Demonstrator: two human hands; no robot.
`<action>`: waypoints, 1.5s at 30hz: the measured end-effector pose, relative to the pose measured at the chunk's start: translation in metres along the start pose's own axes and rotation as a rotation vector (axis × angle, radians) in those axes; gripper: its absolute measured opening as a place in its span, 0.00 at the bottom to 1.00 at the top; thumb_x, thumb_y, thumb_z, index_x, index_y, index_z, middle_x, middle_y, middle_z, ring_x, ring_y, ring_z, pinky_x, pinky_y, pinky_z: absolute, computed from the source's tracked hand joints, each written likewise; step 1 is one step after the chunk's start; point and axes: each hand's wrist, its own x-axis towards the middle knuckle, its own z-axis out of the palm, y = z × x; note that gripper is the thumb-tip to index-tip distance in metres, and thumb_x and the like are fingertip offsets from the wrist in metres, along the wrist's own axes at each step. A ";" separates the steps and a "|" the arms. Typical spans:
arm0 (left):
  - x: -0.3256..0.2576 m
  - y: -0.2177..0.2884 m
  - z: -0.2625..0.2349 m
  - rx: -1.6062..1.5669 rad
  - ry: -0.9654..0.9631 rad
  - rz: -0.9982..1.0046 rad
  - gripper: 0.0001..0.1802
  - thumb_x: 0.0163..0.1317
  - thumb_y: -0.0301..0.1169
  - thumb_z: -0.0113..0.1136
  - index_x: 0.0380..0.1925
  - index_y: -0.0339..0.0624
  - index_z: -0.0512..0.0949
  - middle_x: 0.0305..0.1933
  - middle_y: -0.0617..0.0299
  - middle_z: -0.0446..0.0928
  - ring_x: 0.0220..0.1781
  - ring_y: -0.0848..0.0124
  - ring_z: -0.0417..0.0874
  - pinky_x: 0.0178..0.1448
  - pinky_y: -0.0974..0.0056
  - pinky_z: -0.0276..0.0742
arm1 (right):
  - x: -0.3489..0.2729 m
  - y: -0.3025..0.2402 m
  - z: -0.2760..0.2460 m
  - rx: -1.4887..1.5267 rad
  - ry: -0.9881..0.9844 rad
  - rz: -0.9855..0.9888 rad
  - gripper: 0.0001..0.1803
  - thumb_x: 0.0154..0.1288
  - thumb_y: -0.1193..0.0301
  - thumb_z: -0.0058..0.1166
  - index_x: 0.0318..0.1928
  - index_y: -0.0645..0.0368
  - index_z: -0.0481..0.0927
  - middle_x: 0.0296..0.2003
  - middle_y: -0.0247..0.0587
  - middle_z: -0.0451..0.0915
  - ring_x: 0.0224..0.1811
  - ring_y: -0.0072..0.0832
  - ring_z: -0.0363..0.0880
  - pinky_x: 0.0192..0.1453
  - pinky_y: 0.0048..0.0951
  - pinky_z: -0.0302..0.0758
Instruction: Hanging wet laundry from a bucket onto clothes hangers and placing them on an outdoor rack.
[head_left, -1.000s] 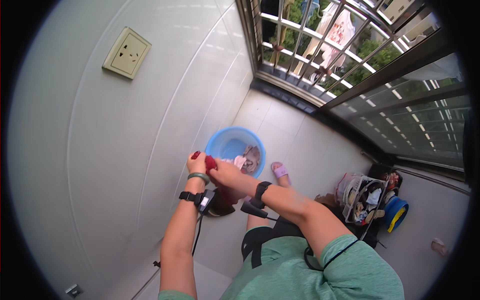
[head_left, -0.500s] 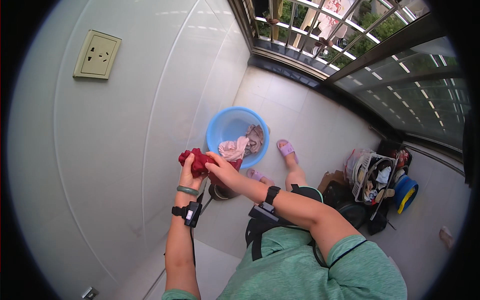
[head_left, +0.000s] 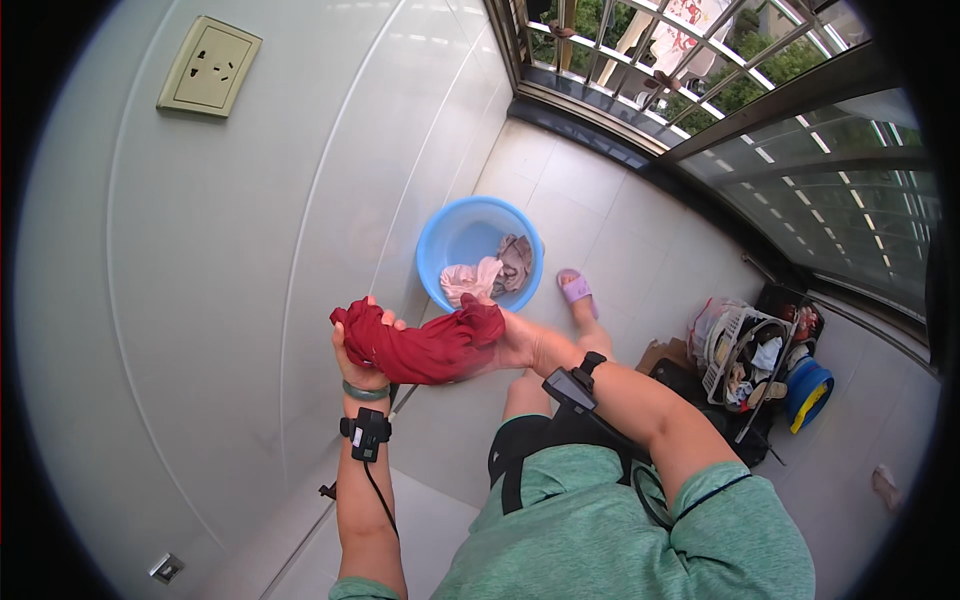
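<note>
A bunched dark red garment [head_left: 425, 348] stretches level between my two hands, in front of the wall. My left hand [head_left: 360, 372] grips its left end, with fingertips showing over the top of the cloth. My right hand [head_left: 514, 340] is closed on the other end; most of its fingers are behind the fabric, and the hand is slightly blurred. Just beyond the cloth, a round blue basin [head_left: 437, 236] stands on the floor. Inside it lie a pale pink garment [head_left: 468, 279] and a greyish-mauve garment [head_left: 514, 262], both crumpled.
A light panelled wall [head_left: 250, 250] with a socket plate [head_left: 210, 66] rises on my left. My foot wears a purple slipper [head_left: 574, 287] beside the basin. Right of me stands a cluttered rack [head_left: 745, 355] with a blue-and-yellow round item [head_left: 808, 393]. A barred window [head_left: 660, 70] is ahead.
The red garment was bunched small between both hands and is now drawn out lengthwise. My right hand has moved right, away from my left.
</note>
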 end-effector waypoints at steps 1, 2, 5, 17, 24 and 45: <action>0.000 -0.001 0.004 0.057 0.003 -0.028 0.29 0.53 0.55 0.52 0.47 0.46 0.69 0.37 0.55 0.73 0.45 0.56 0.72 0.53 0.51 0.68 | 0.003 0.007 0.007 0.000 0.000 0.000 0.35 0.56 0.38 0.42 0.52 0.51 0.68 0.55 0.40 0.68 0.56 0.39 0.68 0.56 0.45 0.66; -0.001 -0.001 0.005 0.057 0.003 -0.029 0.29 0.53 0.55 0.52 0.47 0.46 0.69 0.37 0.55 0.73 0.45 0.56 0.72 0.53 0.51 0.68 | 0.007 0.012 0.011 -0.023 0.012 -0.077 0.32 0.57 0.41 0.44 0.51 0.54 0.68 0.54 0.41 0.69 0.54 0.37 0.69 0.56 0.40 0.67; -0.005 0.006 0.003 0.211 0.094 -0.074 0.27 0.53 0.51 0.56 0.47 0.45 0.68 0.40 0.56 0.72 0.46 0.59 0.72 0.53 0.54 0.68 | 0.006 0.016 0.020 -0.023 0.100 -0.197 0.24 0.59 0.54 0.52 0.48 0.58 0.69 0.46 0.40 0.75 0.47 0.31 0.74 0.53 0.31 0.70; -0.005 -0.021 -0.049 0.226 0.775 -0.364 0.27 0.52 0.55 0.55 0.46 0.52 0.68 0.48 0.61 0.70 0.53 0.58 0.68 0.54 0.40 0.64 | 0.014 0.001 0.048 -1.852 0.660 -1.073 0.35 0.48 0.54 0.58 0.52 0.63 0.64 0.38 0.53 0.69 0.41 0.47 0.69 0.45 0.40 0.67; 0.001 -0.013 -0.022 0.499 0.688 -0.016 0.21 0.55 0.43 0.58 0.47 0.50 0.67 0.46 0.61 0.71 0.50 0.63 0.72 0.53 0.49 0.69 | 0.031 -0.029 0.020 -0.669 0.498 -0.527 0.20 0.64 0.56 0.40 0.33 0.61 0.75 0.32 0.30 0.74 0.34 0.19 0.70 0.42 0.22 0.67; -0.001 -0.048 0.063 0.709 0.337 0.550 0.30 0.50 0.30 0.58 0.52 0.43 0.56 0.47 0.49 0.69 0.52 0.58 0.71 0.58 0.54 0.66 | 0.022 -0.044 0.052 -0.214 0.278 -0.504 0.21 0.57 0.58 0.51 0.49 0.53 0.69 0.47 0.38 0.73 0.48 0.31 0.72 0.52 0.35 0.71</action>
